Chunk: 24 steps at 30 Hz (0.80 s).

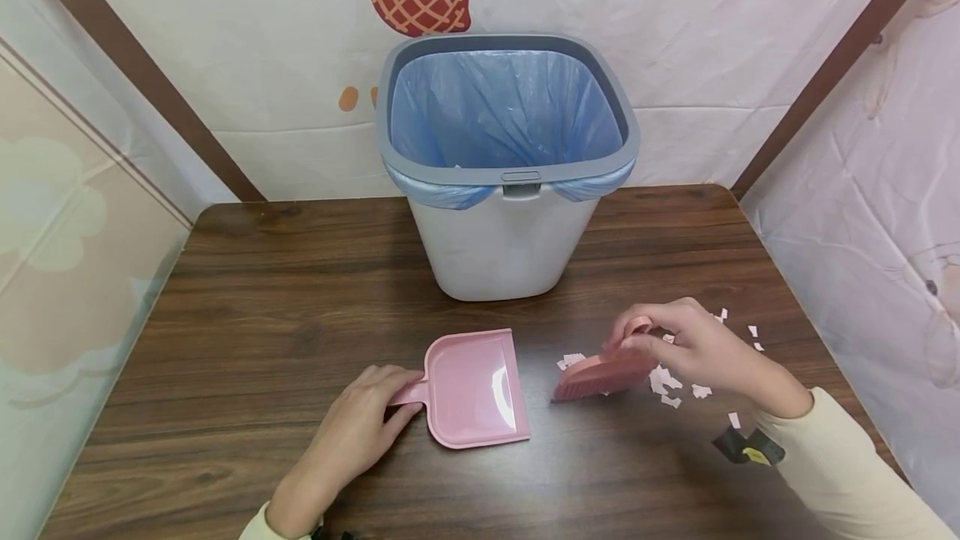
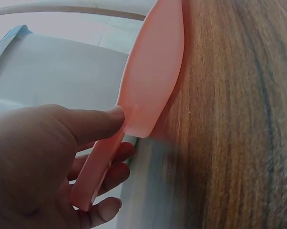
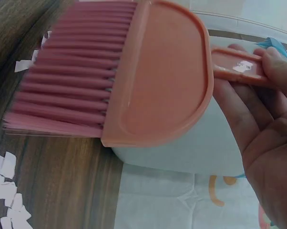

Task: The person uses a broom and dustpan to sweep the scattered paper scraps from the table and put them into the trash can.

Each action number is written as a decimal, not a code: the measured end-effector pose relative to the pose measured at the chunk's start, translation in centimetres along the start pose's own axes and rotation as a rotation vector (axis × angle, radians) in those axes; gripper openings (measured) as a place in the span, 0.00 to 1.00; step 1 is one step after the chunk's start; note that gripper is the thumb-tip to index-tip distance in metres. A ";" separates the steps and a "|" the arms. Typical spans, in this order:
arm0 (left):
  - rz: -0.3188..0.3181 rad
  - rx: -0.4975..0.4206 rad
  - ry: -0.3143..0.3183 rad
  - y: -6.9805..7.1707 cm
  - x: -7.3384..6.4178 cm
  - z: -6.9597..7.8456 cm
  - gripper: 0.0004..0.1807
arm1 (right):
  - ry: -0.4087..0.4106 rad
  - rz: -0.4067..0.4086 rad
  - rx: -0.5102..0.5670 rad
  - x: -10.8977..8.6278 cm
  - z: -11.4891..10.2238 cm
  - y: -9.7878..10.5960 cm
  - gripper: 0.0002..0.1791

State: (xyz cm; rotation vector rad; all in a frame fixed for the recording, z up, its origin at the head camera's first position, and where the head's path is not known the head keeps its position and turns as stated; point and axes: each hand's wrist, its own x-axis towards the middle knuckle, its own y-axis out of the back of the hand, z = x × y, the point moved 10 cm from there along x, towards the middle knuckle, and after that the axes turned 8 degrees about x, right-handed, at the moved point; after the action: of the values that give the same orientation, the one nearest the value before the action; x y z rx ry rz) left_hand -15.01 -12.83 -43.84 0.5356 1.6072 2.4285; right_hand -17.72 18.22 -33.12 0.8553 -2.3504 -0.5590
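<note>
Left hand (image 1: 367, 415) clamped on the handle of a pink plastic dustpan (image 1: 465, 386); pan lies on the wood-grain counter (image 1: 247, 340), shallow, glossy, rounded at the handle end, straight lip facing right. Right hand (image 1: 690, 344), well apart from the left, pinches a matching hand brush (image 1: 607, 375) by its handle; brush tilted, tufted bristles darker, short of the lip. Step in hand, I judge: sweeping white paper scraps (image 1: 663, 380), mostly right of the brush, panward. Next move probably wants a low leftward stroke, pan steady. Farther off: pale grey bin (image 1: 502, 248), blue liner (image 1: 510, 107).
</note>
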 end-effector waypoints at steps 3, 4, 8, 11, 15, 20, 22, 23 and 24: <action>0.001 -0.005 0.004 0.0 0.0 -0.1 0.20 | 0.004 -0.027 0.025 -0.1 0.4 -0.4 0.19; 0.001 -0.005 0.005 0.0 0.0 -0.1 0.20 | -0.004 -0.034 0.031 -0.1 0.6 -0.5 0.19; 0.008 0.000 -0.009 0.1 0.1 0.0 0.20 | -0.052 -0.048 0.044 -0.1 1.5 -0.7 0.17; 0.015 0.004 -0.023 0.1 0.1 0.1 0.20 | -0.063 -0.042 0.051 0.0 2.0 -0.6 0.17; 0.010 0.004 -0.021 0.0 0.1 0.0 0.20 | -0.038 -0.043 0.071 0.2 2.1 -0.6 0.17; 0.007 0.008 -0.023 0.1 0.1 0.1 0.19 | -0.045 -0.005 0.055 0.7 2.2 -0.1 0.17; 0.007 0.006 -0.028 0.1 0.1 0.1 0.19 | -0.059 0.046 0.034 0.8 2.1 0.4 0.17; 0.007 0.004 -0.029 0.0 0.2 0.2 0.19 | -0.067 0.083 0.018 0.8 2.0 0.8 0.17; 0.006 0.002 -0.031 0.0 0.2 0.2 0.20 | -0.074 0.122 0.008 0.8 1.9 1.2 0.17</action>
State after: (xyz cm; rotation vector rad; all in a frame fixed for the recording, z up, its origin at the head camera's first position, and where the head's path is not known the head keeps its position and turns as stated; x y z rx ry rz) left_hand -15.09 -12.63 -43.72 0.5763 1.5988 2.4109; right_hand -19.94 18.87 -33.56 0.6993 -2.4541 -0.5396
